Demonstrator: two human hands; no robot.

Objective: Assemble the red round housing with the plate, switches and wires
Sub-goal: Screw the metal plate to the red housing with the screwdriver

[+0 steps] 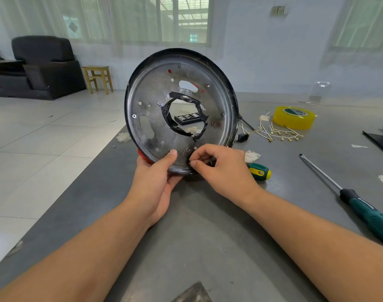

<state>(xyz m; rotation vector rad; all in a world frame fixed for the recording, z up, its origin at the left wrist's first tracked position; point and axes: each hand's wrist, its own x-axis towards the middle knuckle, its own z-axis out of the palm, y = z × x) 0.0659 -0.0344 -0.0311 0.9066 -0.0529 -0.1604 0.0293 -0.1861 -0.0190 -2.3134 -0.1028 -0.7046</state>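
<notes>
The round housing (227, 101) stands on edge above the grey table, its red outside showing only at the lower left. A grey metal plate (155, 99) with holes and a black-taped middle opening fills its inside. My left hand (158, 177) grips the housing's lower rim, thumb pressed on the plate. My right hand (221, 168) pinches a small dark part (212, 162) against the plate's lower edge; what the part is cannot be told. White wires with brass terminals (279, 132) lie on the table to the right.
A yellow tape roll (294, 117) sits at the right rear. A green-yellow screwdriver handle (259, 171) lies by my right hand, a long teal screwdriver (360, 205) further right. A black bit case (187, 118) shows through the opening. The table's left edge drops to tiled floor.
</notes>
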